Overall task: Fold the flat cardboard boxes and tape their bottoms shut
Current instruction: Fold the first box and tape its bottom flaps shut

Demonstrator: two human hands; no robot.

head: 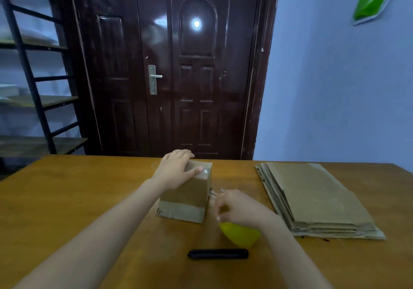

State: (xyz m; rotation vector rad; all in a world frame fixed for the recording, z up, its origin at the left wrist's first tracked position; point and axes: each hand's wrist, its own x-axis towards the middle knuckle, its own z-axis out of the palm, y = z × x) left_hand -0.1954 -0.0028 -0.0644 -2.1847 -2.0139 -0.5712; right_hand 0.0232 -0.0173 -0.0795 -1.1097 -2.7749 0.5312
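Folded box (185,196) stands mid-frame on table (89,199), L hand (176,170) pressing flat on its top w/ thumb on clear tape (205,171). R hand (237,208), just right of box, clenches yellow dispenser (240,234), pulling tape down the side. Risk: tape wrinkles or strays off seam if L hand lets box shift; flat stack (312,199) waits at right.

I'm facing a dark glossy door (194,70) catching a lamp's glare, pale blue wall (335,92) at right, black shelving (33,83) standing left, behind a wooden tabletop (89,188).
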